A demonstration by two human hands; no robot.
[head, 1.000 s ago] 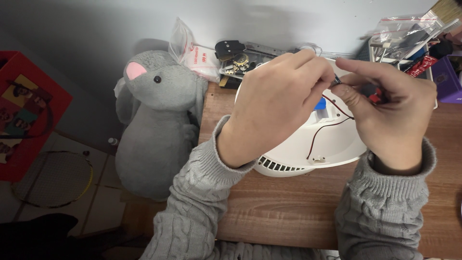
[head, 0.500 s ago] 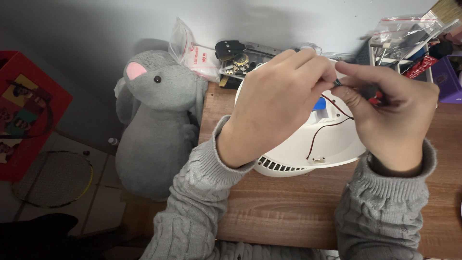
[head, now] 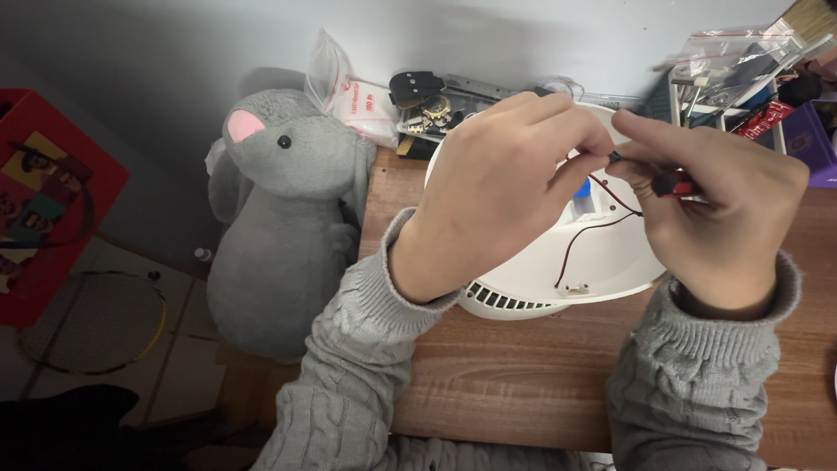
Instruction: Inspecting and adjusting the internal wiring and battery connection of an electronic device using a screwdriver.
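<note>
A round white plastic device housing point(head: 602, 262) with vent slots along its rim lies on the wooden table point(head: 523, 384). Thin red and black wires point(head: 593, 231) run from a small connector on the housing up to my fingers. My left hand point(head: 497, 192) hovers over the housing and pinches the wire end between thumb and forefinger. My right hand point(head: 724, 218) meets it from the right, holding a small red-and-black part point(head: 673, 183) at the wire tip. A blue component point(head: 581, 187) peeks out between the hands.
A grey plush mouse point(head: 279, 227) leans against the table's left edge. Plastic bags and small electronic parts point(head: 418, 100) lie at the back; a tray of bagged items point(head: 741, 70) stands at the back right. A red box point(head: 44, 201) and a racket point(head: 96, 323) are on the floor at left.
Both hands stay over the housing; the fingers shifted only slightly at the wire end.
</note>
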